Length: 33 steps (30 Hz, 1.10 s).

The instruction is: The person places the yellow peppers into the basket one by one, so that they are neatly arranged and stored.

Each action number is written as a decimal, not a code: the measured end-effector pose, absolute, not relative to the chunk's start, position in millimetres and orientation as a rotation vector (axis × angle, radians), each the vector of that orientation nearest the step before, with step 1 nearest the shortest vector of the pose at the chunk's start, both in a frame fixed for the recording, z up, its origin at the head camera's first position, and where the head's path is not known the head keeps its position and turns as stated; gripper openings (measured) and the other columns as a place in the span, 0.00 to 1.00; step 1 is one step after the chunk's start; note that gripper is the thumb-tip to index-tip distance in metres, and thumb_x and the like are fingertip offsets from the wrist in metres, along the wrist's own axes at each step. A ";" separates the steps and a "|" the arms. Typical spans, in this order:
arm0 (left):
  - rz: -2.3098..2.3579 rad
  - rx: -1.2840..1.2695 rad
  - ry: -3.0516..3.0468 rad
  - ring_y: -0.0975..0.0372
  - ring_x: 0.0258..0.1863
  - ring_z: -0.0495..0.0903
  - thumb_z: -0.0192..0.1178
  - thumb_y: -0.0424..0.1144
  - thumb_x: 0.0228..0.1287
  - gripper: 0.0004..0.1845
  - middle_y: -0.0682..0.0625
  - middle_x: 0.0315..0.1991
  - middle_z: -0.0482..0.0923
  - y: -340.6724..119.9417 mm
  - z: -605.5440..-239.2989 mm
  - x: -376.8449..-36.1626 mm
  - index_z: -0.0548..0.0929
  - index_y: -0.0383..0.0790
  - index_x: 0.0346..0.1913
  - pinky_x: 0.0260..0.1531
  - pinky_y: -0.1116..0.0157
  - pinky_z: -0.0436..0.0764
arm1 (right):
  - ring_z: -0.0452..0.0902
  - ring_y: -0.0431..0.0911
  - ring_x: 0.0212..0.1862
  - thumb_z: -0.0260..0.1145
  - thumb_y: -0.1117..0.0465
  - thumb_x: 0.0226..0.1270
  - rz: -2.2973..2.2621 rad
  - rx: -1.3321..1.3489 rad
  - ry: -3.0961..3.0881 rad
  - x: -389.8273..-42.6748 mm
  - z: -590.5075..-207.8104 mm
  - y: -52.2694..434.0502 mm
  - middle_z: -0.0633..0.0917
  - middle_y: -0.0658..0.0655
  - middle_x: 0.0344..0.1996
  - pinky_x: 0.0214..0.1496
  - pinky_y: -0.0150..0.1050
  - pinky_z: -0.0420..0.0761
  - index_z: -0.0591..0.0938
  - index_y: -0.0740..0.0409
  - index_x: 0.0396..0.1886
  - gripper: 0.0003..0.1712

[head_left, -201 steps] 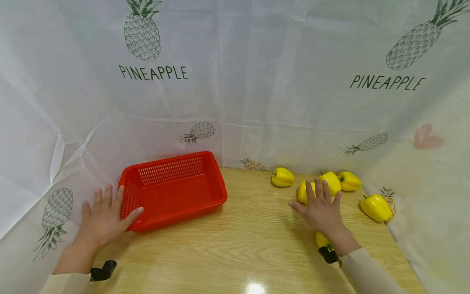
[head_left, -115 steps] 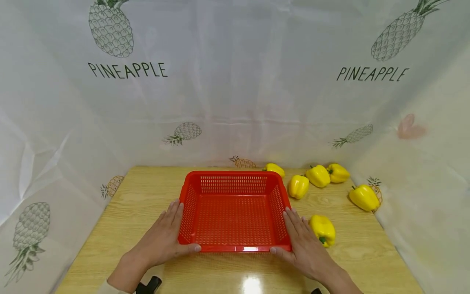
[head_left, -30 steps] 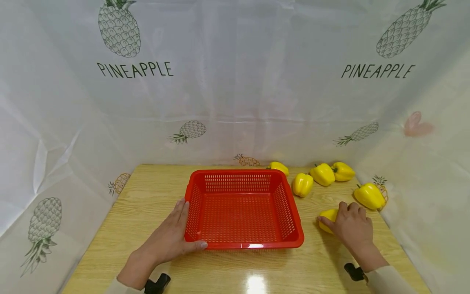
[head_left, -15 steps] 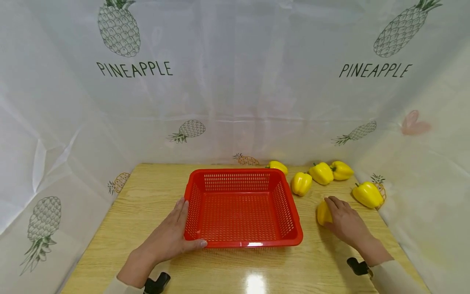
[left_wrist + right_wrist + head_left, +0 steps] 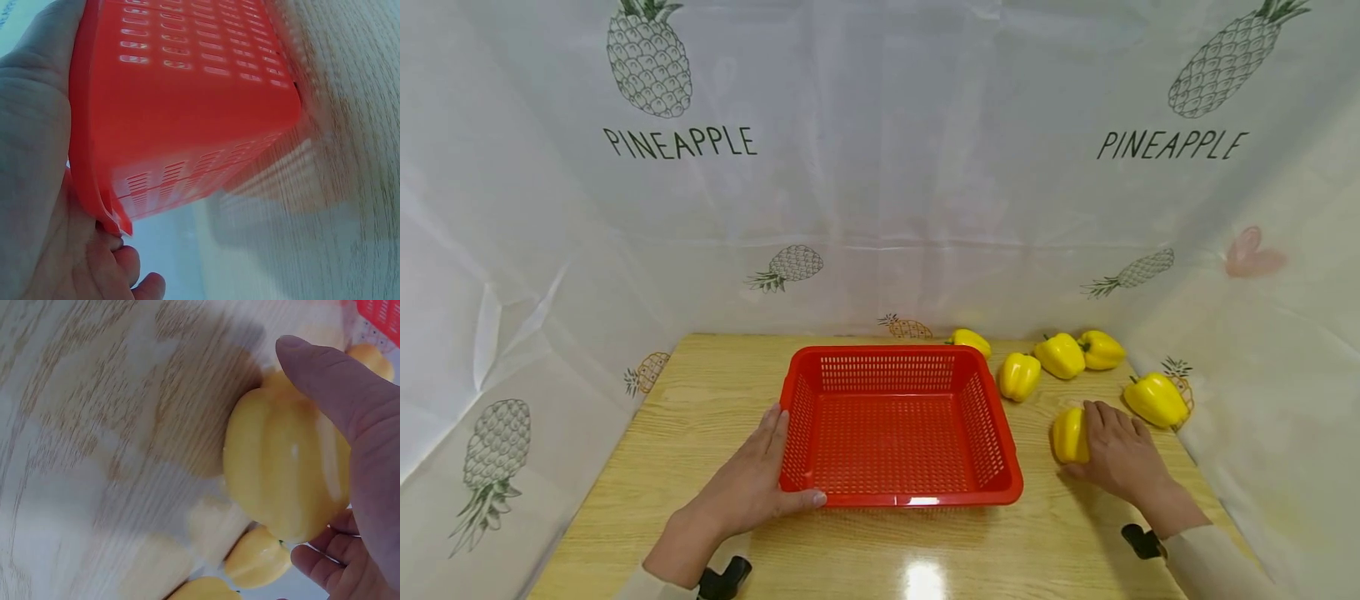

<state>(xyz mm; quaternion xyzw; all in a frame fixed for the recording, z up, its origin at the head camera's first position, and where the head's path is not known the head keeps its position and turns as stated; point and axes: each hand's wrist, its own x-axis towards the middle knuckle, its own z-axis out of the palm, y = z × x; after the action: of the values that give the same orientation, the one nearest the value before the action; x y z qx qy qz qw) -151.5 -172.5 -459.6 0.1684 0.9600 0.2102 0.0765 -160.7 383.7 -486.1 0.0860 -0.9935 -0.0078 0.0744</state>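
The right hand (image 5: pixel 1116 454) is wrapped around a yellow bell pepper (image 5: pixel 1070 434) on the wooden table (image 5: pixel 880 550), just right of the red plastic basket (image 5: pixel 895 429). In the right wrist view the thumb (image 5: pixel 325 387) lies curled over the pepper's top and the fingers (image 5: pixel 325 559) cup it from below, so the hold is a full clasp, not a pinch. The skin looks smooth and glossy, likely a bit slippery, and the lobed body seems firm and light enough for one hand; I'd judge the broad middle the sensible place to hold, rather than the stem.

The left hand (image 5: pixel 748 487) is on the basket's near left corner, palm against the perforated side wall with the thumb along the near rim; the left wrist view shows its fingers (image 5: pixel 125 262) tucked under the lip. The basket looks stiff but thin, easy to slide on the polished tabletop.

Four more yellow peppers (image 5: pixel 1060 354) lie at the far right, near the pineapple-print curtain (image 5: pixel 880 167).
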 end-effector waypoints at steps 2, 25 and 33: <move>0.625 0.504 2.878 0.40 0.85 0.45 0.66 0.78 0.55 0.74 0.35 0.87 0.36 -172.2 -459.4 -151.0 0.43 0.29 0.85 0.77 0.39 0.63 | 0.70 0.74 0.63 0.84 0.33 0.46 -0.019 0.264 -2.988 -163.1 -488.1 385.2 0.73 0.79 0.63 0.64 0.74 0.69 0.63 0.77 0.70 0.68; 0.626 0.522 2.886 0.40 0.85 0.45 0.66 0.79 0.55 0.74 0.34 0.86 0.37 -170.9 -459.7 -149.7 0.42 0.29 0.84 0.77 0.39 0.63 | 0.76 0.63 0.40 0.84 0.45 0.44 -0.033 0.494 -2.700 -182.3 -507.6 398.6 0.78 0.71 0.43 0.43 0.62 0.83 0.65 0.74 0.62 0.56; 0.622 0.521 2.881 0.41 0.85 0.45 0.63 0.81 0.55 0.74 0.35 0.87 0.37 -169.9 -459.9 -148.8 0.43 0.29 0.85 0.77 0.39 0.63 | 0.76 0.62 0.39 0.87 0.45 0.42 -0.060 0.543 -2.668 -187.8 -500.9 394.8 0.77 0.71 0.41 0.44 0.59 0.83 0.65 0.74 0.61 0.58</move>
<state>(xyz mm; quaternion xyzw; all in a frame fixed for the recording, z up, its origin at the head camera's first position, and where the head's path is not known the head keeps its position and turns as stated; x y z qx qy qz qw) -148.8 -169.9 -459.9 0.1735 0.9599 0.2073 0.0744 -187.8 394.8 -500.9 0.1950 -0.9583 -0.0215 0.2078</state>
